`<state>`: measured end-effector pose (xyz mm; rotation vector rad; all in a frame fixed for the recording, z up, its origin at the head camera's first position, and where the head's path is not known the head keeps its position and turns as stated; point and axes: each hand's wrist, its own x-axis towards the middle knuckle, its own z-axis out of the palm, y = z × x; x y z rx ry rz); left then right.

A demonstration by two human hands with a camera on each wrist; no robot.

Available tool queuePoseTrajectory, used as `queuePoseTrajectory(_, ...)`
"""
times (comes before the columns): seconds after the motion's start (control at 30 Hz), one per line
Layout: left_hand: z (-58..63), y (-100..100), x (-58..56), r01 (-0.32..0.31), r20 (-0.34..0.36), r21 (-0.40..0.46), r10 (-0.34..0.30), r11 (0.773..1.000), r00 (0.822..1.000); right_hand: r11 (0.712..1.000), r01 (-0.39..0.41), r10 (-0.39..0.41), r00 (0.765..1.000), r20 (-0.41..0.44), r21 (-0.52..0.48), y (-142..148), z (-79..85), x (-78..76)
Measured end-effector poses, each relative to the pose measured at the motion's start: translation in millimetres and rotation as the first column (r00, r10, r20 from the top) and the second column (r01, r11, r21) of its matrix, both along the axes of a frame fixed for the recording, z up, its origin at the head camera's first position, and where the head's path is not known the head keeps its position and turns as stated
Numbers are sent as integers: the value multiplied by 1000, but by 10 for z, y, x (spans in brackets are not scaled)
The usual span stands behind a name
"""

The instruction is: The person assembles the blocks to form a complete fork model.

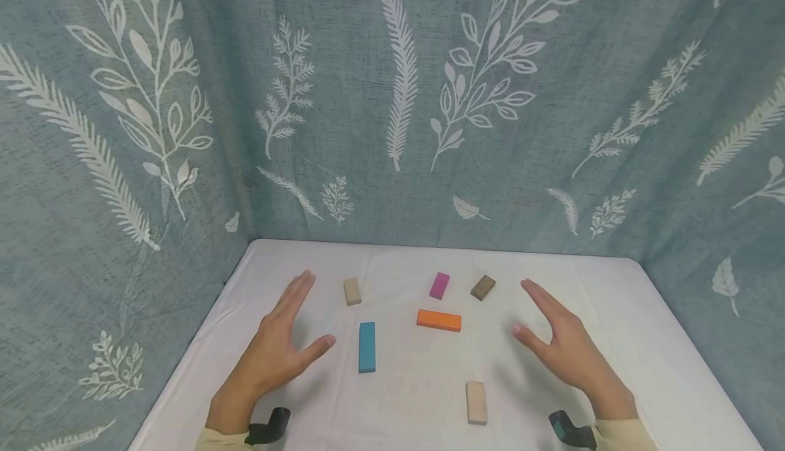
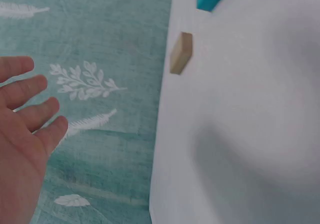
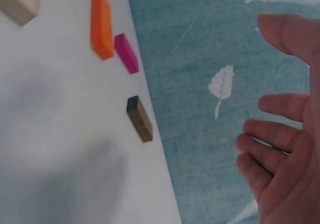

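Note:
My left hand (image 1: 279, 345) hovers over the left part of the white table, fingers straight and thumb spread, holding nothing. Nearest to it are a blue block (image 1: 366, 347) and a small beige block (image 1: 352, 291). On the right, my right hand (image 1: 567, 345) is held up the same way, its palm turned inward and nothing in it. A brown block (image 1: 483, 287) lies beyond its fingertips to the left. Between the hands rest an orange block (image 1: 439, 320), a magenta block (image 1: 439, 285) and, closer to me, a larger beige block (image 1: 476, 402).
A white cloth covers the table (image 1: 405, 396). Blue-green curtains (image 1: 343, 97) with white leaf prints hang along its back and both sides. Each wrist carries a dark camera mount, such as the left mount (image 1: 270, 426).

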<state>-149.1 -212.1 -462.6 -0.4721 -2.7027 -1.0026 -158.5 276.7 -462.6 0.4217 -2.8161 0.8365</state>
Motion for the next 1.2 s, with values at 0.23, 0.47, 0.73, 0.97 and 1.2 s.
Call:
queuePoseTrajectory(0.23, 79, 42, -33, 24, -51, 29, -23, 999, 998, 998, -33, 33, 999, -1, -52, -87, 41, -101)
queuePoseTrajectory(0.47, 102, 63, -79, 45, -85, 50, -41, 998, 996, 990, -74, 71, 997, -27, -120, -155, 10, -223)
queuePoseTrajectory(0.73, 72, 104, -110, 81, -50, 102, -76, 992, 996, 972, -114, 112, 994, -21, -203, -246, -72, -347)
queuePoseTrajectory(0.97, -28, 196, -125, 103, 7, 128, -105, 986, 994, 963, -111, 118, 993, 13, -247, -340, -190, -432)
queuePoseTrajectory(1.2, -148, 297, -121, 124, 97, 164, -141, 979, 985, 952, -125, 149, 986, 69, -278, -447, -306, -478)
